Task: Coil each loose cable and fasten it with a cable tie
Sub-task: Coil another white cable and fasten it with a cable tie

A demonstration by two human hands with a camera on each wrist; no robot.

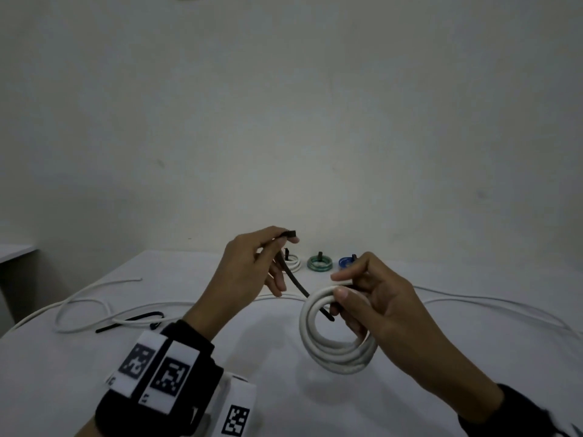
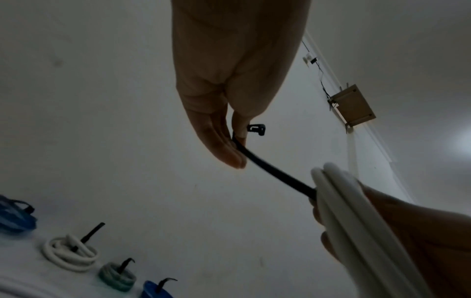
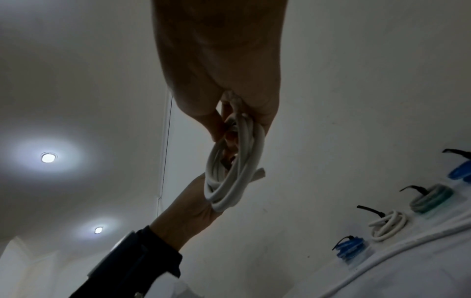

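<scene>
At nine o'clock on the table (image 1: 189,389), a loose cable (image 1: 79,305) lies uncoiled with a spare tie (image 1: 132,321) across it; reaching for it too soon would mean letting go of work in hand.

Moving toward centre, the left hand (image 1: 249,272) pinches a black tie (image 1: 291,274) between thumb and forefinger just below its head, which sticks out at twelve o'clock. The strap runs down toward four o'clock and passes through the white coil (image 1: 337,329), its tail showing inside the ring. If the pinch slips, the strap could slide back out of the coil.

At three o'clock, the right hand (image 1: 388,310) clamps the coil's upper edge, fingers curled through the loops. The coil hangs in the air above the table, held by that hand alone. A slack grip there would likely let the stiff turns spring apart, and the tie might then catch only some of them.

Beyond, at twelve o'clock, three finished coils (image 1: 320,263) sit in a row, well apart from the hands.
</scene>
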